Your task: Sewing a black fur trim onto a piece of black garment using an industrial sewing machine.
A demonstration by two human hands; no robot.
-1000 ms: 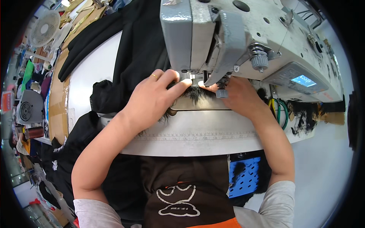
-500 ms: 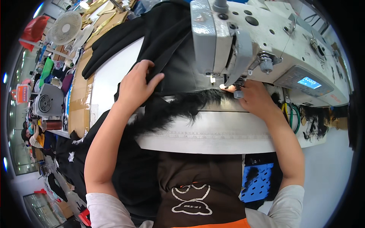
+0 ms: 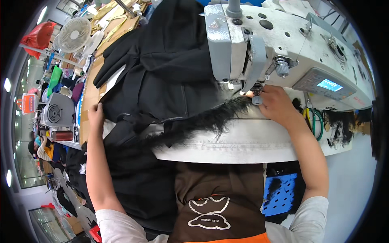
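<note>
A black garment (image 3: 162,87) lies spread over the sewing machine's bed, its folds reaching the far left. My left hand (image 3: 96,116) is closed on the cloth's left edge, thumb uppermost. Along the garment's near edge runs a strip of black fur trim (image 3: 198,124), leading up to the presser foot (image 3: 231,86) of the white and grey sewing machine (image 3: 259,48). My right hand (image 3: 279,104) is closed on the trim's end, just right of the foot. Its fingertips are partly hidden behind the machine's lower parts.
Scissors with green and yellow handles (image 3: 314,119) lie right of my right hand, near black fur scraps (image 3: 340,125). A ruler scale marks the pale table edge (image 3: 227,154). More black cloth (image 3: 137,182) hangs at my lap. A fan (image 3: 75,34) stands far left.
My left hand has moved left and nearer, from the middle of the garment to its left edge. The cloth is now spread wider, covering more white table. My right hand stays near the foot.
</note>
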